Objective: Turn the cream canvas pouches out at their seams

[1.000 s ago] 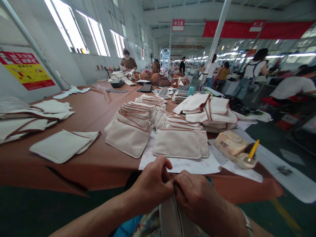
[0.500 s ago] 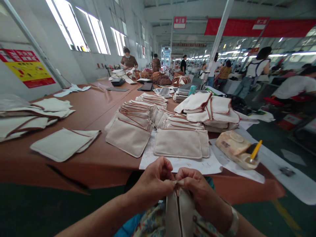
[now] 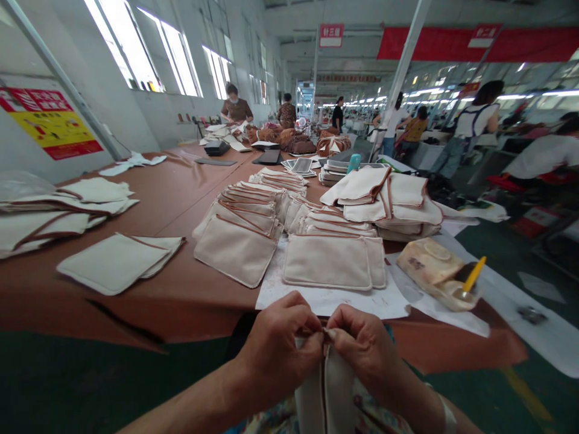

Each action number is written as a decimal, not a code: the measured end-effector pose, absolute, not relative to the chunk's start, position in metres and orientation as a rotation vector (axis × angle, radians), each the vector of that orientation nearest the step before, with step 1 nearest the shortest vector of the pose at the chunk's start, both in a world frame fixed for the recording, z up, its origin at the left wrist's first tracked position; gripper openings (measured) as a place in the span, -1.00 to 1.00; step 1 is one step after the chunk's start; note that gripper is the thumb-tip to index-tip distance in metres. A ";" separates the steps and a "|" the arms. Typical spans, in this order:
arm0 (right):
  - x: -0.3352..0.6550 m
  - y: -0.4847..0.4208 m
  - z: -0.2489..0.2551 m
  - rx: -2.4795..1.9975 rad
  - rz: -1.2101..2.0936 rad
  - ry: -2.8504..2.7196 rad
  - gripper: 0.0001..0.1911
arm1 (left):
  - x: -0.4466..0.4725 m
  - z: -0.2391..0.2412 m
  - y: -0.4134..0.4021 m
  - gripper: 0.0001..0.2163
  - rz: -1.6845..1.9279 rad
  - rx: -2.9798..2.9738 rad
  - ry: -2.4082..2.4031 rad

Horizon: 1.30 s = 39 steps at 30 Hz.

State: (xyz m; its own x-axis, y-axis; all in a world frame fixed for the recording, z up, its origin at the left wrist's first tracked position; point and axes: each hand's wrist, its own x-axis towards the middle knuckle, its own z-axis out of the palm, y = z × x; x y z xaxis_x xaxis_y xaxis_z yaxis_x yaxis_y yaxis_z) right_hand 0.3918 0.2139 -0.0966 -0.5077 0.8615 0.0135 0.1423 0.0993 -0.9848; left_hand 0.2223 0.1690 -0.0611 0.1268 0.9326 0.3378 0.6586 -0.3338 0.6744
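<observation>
Both my hands pinch the top end of a cream fabric piece (image 3: 339,392) with a dark brown slit or seam down its middle, hanging over my lap. My left hand (image 3: 283,337) grips the left side of that end, thumb against bent fingers. Close beside it, my right hand (image 3: 362,340) pinches the right side; the fingertips of the two hands nearly meet. What exactly sits between the fingertips is too small to make out. Just beyond, on white paper (image 3: 271,295), lie rows of cream fabric pouches (image 3: 328,259) with brown edging.
The brown-covered table (image 3: 203,307) has more cream pieces on the left (image 3: 115,262) and a stack at the right (image 3: 389,199). A cut-open plastic container (image 3: 434,271) holds a yellow-handled tool (image 3: 474,274). Farther back, a person (image 3: 237,108) works at the table.
My left hand has turned slightly and its fingers have shifted at the fabric's end. The fabric piece has moved a little to the left. Both hands keep their pinch.
</observation>
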 end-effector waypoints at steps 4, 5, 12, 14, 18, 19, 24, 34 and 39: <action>0.393 0.208 -0.095 -1.005 1.198 -1.887 -0.87 | 0.230 -0.058 0.170 -0.91 0.934 1.915 1.637; 0.393 0.208 -0.095 -1.004 1.162 -1.898 -0.87 | 0.231 -0.056 0.170 -0.91 0.915 1.889 1.658; 0.394 0.209 -0.105 -0.762 1.785 -1.471 -0.79 | 0.237 -0.051 0.165 -0.92 0.971 1.758 1.571; 0.393 0.208 -0.112 -0.645 1.952 -1.292 -0.77 | 0.236 -0.054 0.164 -0.94 0.962 1.680 1.529; 0.391 0.207 -0.121 -0.558 2.086 -1.122 -0.79 | 0.233 -0.065 0.163 -0.98 0.949 1.528 1.400; 0.391 0.207 -0.121 -0.567 2.081 -1.146 -0.79 | 0.233 -0.067 0.163 -0.98 0.961 1.488 1.368; 0.403 0.210 -0.108 -0.714 1.407 -1.766 -0.89 | 0.233 -0.073 0.164 -0.97 1.018 1.339 1.286; 0.412 0.203 -0.090 -0.490 0.308 -2.309 -0.82 | 0.234 -0.065 0.165 -0.94 1.006 1.590 1.473; 0.413 0.201 -0.084 -0.495 0.075 -2.483 -0.84 | 0.239 -0.061 0.163 -0.92 1.023 1.605 1.488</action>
